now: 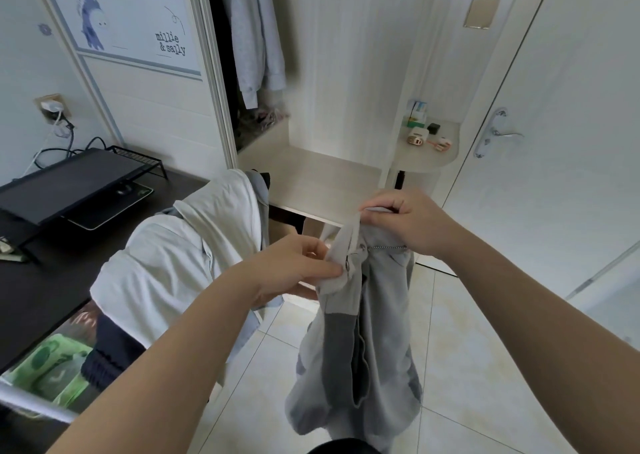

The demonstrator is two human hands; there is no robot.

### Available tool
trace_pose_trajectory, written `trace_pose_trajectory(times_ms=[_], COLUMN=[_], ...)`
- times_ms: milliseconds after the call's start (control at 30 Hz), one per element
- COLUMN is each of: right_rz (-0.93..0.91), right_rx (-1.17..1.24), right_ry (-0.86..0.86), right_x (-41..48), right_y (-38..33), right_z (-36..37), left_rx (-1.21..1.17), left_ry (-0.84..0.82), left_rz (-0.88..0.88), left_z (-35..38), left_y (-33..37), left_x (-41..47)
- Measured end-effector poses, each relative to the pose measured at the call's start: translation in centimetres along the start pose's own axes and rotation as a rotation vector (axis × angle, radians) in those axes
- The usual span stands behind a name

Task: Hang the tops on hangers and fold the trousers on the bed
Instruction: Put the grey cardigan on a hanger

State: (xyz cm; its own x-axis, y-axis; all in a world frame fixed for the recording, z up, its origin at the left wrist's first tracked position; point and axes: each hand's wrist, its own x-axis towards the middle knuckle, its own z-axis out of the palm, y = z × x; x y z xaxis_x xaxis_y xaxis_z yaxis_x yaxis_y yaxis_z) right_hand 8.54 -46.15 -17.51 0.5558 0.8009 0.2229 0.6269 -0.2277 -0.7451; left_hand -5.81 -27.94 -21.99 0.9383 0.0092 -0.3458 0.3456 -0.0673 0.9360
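Above the tiled floor, a grey top is hanging from both hands: the left hand is pinching its pale edge, and the right hand is clutching the fabric just above. The wardrobe door behind is showing the words "millie & sally".

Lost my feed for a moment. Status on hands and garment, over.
Left hand and right hand pinching top edge of grey garment. Garment hanging free above tiled floor. Pale clothes heaped close on left.
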Motion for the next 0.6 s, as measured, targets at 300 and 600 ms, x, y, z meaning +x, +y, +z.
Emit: trace_pose_trajectory(times_ms=[300,600], right_rz=[-0.061,0.251], right_rx=[0.081,0.113], right_ry=[0.117,-0.269], right_x=[-2.5,-3.1], right_y=[0.8,1.2], right_z=[2.4,4.8], left_rx=[-0.406,-0.579], left_ry=[0.620,0.371], left_rz=[0.155,0.347], left_z=[-2.0,-2.2], left_y=[-0.2,1.3], left_x=[0.9,-0.3])
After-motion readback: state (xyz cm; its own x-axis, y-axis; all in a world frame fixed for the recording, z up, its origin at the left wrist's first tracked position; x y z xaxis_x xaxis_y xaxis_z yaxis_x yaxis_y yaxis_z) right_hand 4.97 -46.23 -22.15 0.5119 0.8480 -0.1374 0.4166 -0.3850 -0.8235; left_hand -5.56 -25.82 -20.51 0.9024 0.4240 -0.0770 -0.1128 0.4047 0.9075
